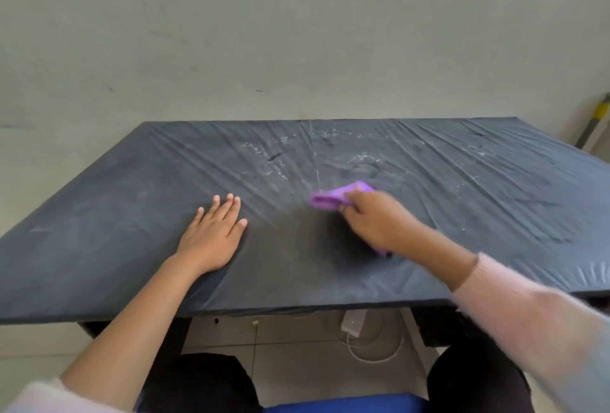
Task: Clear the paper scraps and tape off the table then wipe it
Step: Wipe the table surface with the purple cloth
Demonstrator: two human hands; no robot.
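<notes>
A table [132, 247] covered in dark wrinkled plastic sheeting fills the middle of the view. My right hand [373, 221] grips a purple cloth [330, 199] and holds it down on the sheeting near the centre; the hand is motion-blurred. A corner of the cloth shows under the wrist. My left hand [214, 231] lies flat on the sheeting to the left, fingers straight and spread. Whitish smears [330, 155] mark the sheeting beyond the cloth. No paper scraps or tape are in view on the table.
A pale wall stands right behind the table. A grey and yellow pole [594, 125] leans at the far right. Under the table a white power adapter [355, 321] and cable lie on a tiled floor, and a blue seat edge [346, 404] shows between my knees.
</notes>
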